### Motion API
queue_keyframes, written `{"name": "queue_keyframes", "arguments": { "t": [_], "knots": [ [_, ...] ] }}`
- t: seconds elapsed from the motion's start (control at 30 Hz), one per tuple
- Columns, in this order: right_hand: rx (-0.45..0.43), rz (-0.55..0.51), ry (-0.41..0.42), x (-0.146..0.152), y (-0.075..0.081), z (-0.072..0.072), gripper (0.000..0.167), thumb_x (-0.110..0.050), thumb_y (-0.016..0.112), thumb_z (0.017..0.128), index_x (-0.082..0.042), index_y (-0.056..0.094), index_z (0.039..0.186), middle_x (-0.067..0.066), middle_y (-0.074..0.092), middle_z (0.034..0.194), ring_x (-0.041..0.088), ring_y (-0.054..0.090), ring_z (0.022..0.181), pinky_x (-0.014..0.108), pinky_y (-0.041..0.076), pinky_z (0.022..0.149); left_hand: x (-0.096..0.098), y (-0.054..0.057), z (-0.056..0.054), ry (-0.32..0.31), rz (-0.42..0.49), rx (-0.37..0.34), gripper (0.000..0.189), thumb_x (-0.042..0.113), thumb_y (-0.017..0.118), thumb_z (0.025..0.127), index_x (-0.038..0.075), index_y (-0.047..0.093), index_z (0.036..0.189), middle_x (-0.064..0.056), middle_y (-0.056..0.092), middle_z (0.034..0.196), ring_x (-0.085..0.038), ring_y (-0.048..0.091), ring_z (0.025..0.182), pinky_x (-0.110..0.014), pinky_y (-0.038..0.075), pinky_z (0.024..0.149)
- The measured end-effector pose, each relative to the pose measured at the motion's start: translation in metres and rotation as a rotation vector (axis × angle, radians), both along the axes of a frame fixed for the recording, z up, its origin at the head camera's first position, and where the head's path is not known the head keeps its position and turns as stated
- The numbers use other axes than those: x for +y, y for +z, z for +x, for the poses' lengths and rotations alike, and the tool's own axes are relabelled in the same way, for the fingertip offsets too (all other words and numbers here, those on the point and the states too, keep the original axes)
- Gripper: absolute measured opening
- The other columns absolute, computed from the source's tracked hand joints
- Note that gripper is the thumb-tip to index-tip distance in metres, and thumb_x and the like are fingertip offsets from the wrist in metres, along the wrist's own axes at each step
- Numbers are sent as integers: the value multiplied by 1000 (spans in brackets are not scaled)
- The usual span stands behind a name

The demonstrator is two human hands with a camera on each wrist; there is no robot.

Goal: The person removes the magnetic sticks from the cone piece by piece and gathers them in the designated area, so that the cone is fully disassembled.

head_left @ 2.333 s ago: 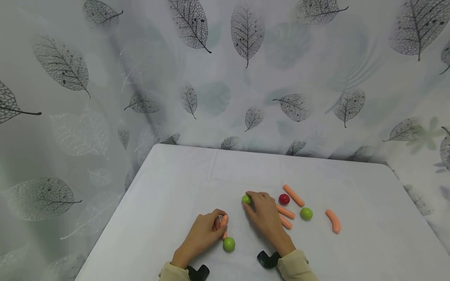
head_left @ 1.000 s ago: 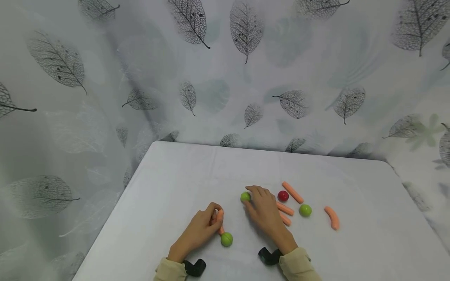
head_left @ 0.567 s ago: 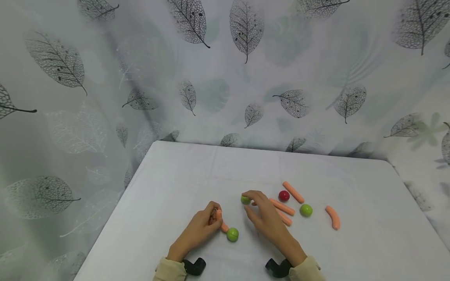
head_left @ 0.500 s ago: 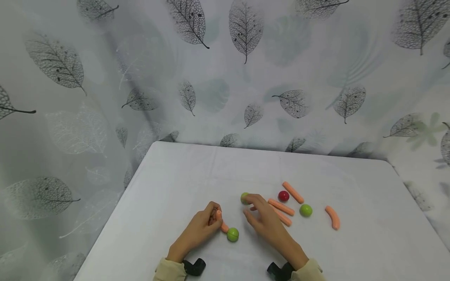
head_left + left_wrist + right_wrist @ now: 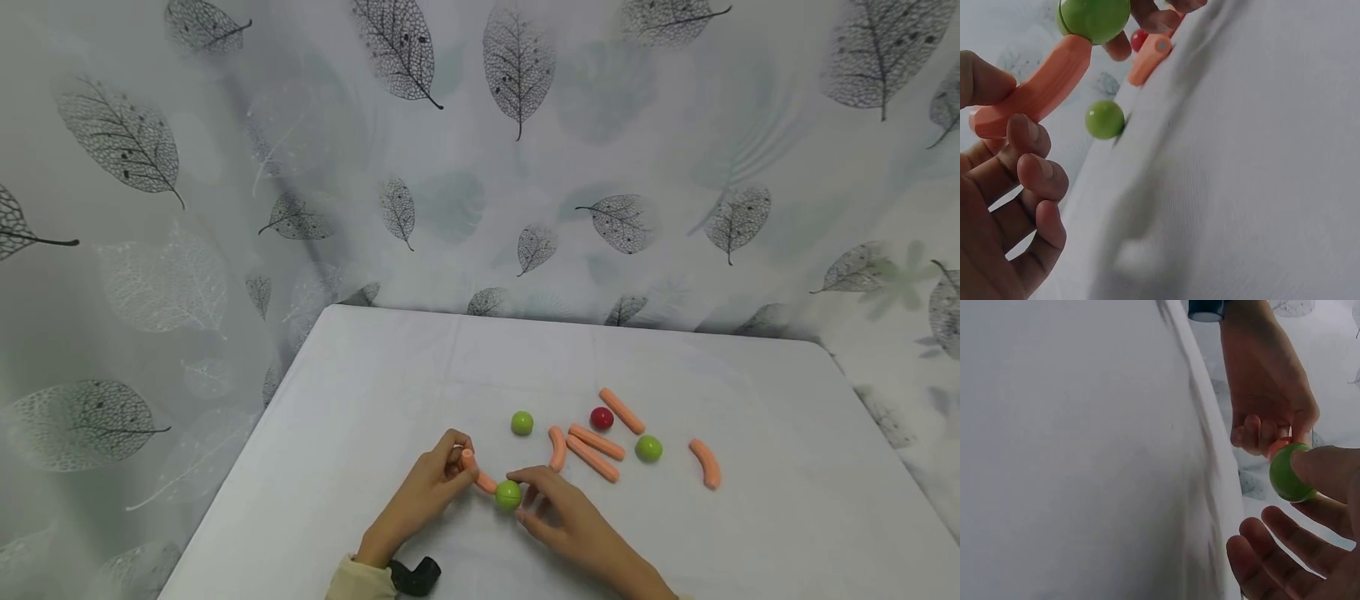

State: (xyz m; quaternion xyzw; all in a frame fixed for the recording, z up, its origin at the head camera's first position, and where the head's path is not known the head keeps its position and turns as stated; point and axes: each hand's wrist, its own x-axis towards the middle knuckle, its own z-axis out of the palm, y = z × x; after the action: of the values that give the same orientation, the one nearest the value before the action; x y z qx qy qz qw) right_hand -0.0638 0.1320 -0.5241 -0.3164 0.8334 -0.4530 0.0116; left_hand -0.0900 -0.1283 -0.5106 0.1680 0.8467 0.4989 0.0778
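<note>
My left hand [image 5: 431,483] pinches a curved orange stick [image 5: 1041,90] between thumb and fingers. A green ball [image 5: 508,495] with a seam line sits at the stick's far end, touching it. My right hand [image 5: 562,517] pinches this ball; in the right wrist view the thumb [image 5: 1325,469] lies over it and the index finger passes below. The other right fingers [image 5: 1279,556] are spread apart from it. Beyond the hands, a second green ball [image 5: 522,422] rests on the table, with a short curved orange stick [image 5: 557,448] to its right.
On the white table [image 5: 390,367], right of centre, lie two straight orange sticks [image 5: 595,450] side by side, a red ball [image 5: 602,418], another straight orange stick [image 5: 622,411], a green ball [image 5: 648,448] and a curved orange stick [image 5: 705,463]. Leaf-patterned cloth [image 5: 450,208] hangs behind.
My right hand has left the farther green ball and come nearer, to the ball on the held stick. The held stick has swung so its ball end points right. A short curved stick is uncovered.
</note>
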Motion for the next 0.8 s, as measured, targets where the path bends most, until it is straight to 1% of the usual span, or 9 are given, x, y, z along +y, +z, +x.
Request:
{"name": "queue_keyframes", "arguments": {
  "t": [0.07,0.13,0.23,0.3,0.33,0.43,0.57,0.67,0.8],
  "knots": [
    [-37,-24,5,-1,0,5,47,-10,76,95,-8,58,138,-10,64,117,5,64,95,24,58,80,2,2,3,10,18,-20,18,19,62,103,13,54,119,12,73,86,1,46,69,-19,41,66],
    [-59,-42,3,-1,2,11,50,-10,76,94,-8,57,140,-11,64,118,5,63,97,24,59,79,4,4,7,15,29,-38,18,21,63,103,14,54,117,10,77,89,0,47,69,-19,42,66],
    [-70,-65,-10,-2,4,17,51,-10,77,94,-8,57,140,-8,65,123,3,62,102,24,59,78,9,6,12,8,47,-58,18,23,64,102,15,54,115,8,77,89,1,47,68,-19,42,65],
    [-70,-76,-19,-1,4,20,48,-9,77,94,-9,58,138,-7,65,125,1,61,103,23,59,77,13,7,16,-6,49,-50,19,23,63,103,14,54,117,6,75,86,1,47,67,-19,42,64],
    [-71,-81,-25,-1,4,22,46,-9,76,94,-10,58,136,-6,66,124,1,61,104,23,59,76,15,7,17,-10,51,-46,18,23,63,103,14,54,116,6,76,87,2,48,67,-19,43,65],
    [-70,-89,-35,1,4,25,41,-8,76,94,-14,59,131,-5,66,120,-1,60,101,23,59,75,20,7,20,-28,38,9,23,25,64,104,12,55,121,6,74,85,2,51,67,-19,45,65],
    [-81,-87,-47,3,4,27,40,-9,75,95,-20,58,129,-8,65,117,-1,59,97,22,58,75,24,7,24,-11,-1,105,30,32,66,103,13,58,126,10,70,83,2,54,71,-20,48,68],
    [-86,-89,-52,4,5,29,38,-9,74,96,-20,58,129,-8,64,117,-1,60,97,22,58,76,28,8,26,14,-19,153,32,34,67,102,16,61,127,11,72,89,3,60,75,-22,52,71],
    [-71,-101,-35,6,6,33,36,-6,72,96,-17,60,128,-3,66,115,-1,60,96,22,58,75,31,7,28,34,-29,183,30,35,67,102,19,64,128,9,78,100,1,67,83,-24,56,76]
  ]
}}
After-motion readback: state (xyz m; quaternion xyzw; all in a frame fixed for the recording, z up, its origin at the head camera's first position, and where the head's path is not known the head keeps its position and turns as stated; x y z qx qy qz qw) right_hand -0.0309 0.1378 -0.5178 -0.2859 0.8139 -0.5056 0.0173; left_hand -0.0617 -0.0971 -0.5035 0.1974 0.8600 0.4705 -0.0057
